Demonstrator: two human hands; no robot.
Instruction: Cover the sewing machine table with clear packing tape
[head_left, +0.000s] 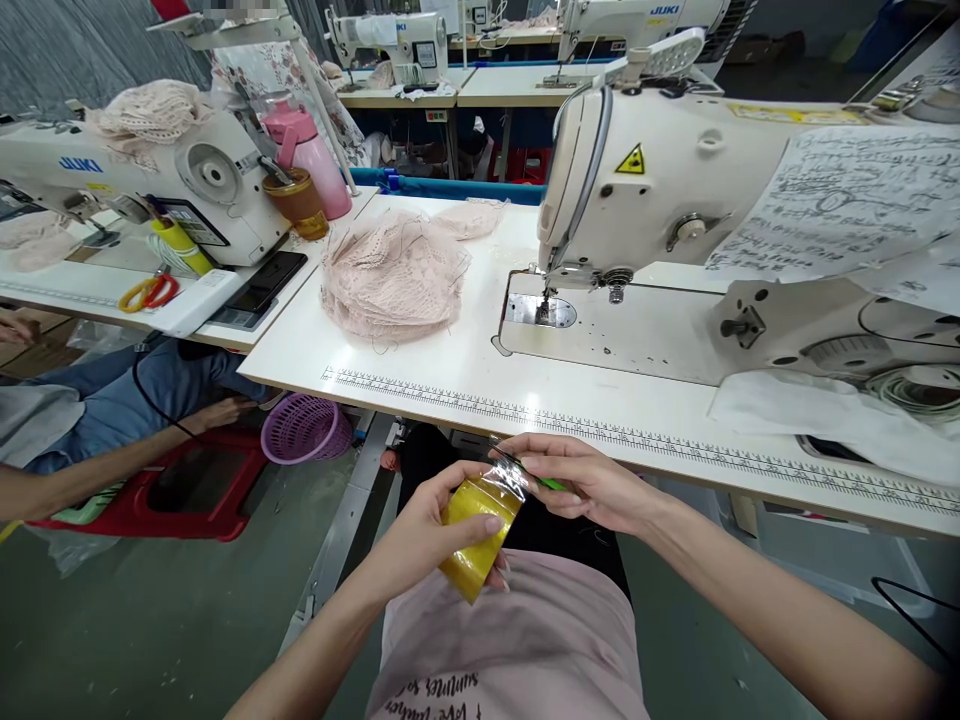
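My left hand (450,535) is closed around a small shiny gold-yellow packet (480,525) with a clear plastic upper end, held above my lap. At that clear end, my right hand (581,475) is closed on small green-handled snips (553,484); their dark blades reach to the packet's top edge and the fingers partly cover them. Both hands are just below the front edge of the white sewing table (465,370). Beyond them on the table lies a heap of pale pink lace fabric (394,270), left of the sewing machine (652,190).
A handwritten sheet (840,205) hangs on the machine. White cloth (817,410) lies at the table's right. To the left are a second sewing machine (180,175), red-and-yellow scissors (150,292), a phone (268,280) and a pink bottle (311,160). A co-worker's arm (142,455) shows above a red stool (202,500), near a purple basket (306,430).
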